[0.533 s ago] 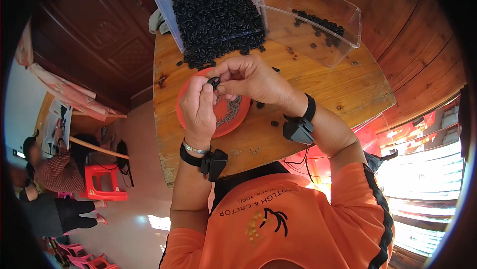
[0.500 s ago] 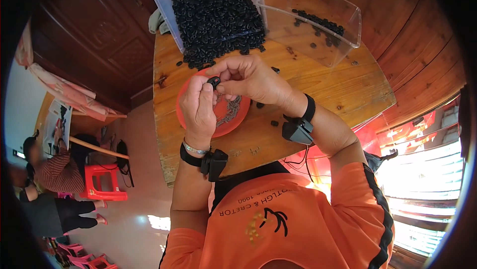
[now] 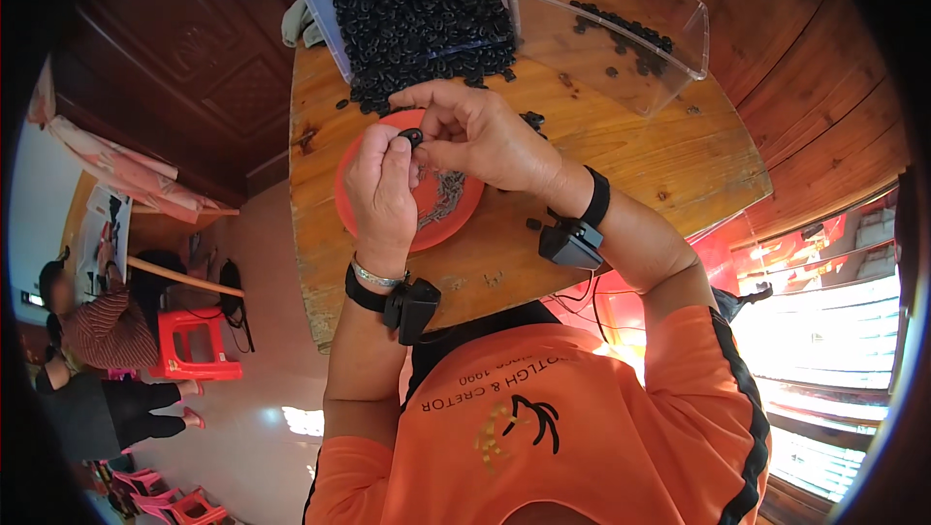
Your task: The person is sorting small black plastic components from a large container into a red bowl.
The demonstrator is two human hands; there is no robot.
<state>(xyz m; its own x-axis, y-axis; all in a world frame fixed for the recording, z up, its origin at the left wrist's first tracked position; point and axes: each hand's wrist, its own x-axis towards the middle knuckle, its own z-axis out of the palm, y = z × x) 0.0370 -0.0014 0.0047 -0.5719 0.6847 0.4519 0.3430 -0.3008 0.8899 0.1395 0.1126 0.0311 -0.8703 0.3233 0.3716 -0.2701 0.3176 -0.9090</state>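
Observation:
My left hand (image 3: 381, 188) and my right hand (image 3: 477, 140) meet above a red plate (image 3: 448, 224) on the wooden table (image 3: 621, 161). Between their fingertips they pinch one small black ring-shaped part (image 3: 411, 137). The plate holds a little heap of thin dark metal bits (image 3: 444, 197). Just beyond the hands lies a big pile of the same black parts (image 3: 419, 11), spilling out of a clear bin. Both wrists wear black bands with small black devices.
A second clear plastic bin (image 3: 621, 26) with a few black parts stands at the far right of the table. Loose black parts lie on the wood near the plate. At the left, below table level, two people sit by a red stool (image 3: 194, 341).
Both hands stay above the plate; the fingers have shifted slightly around the small black part.

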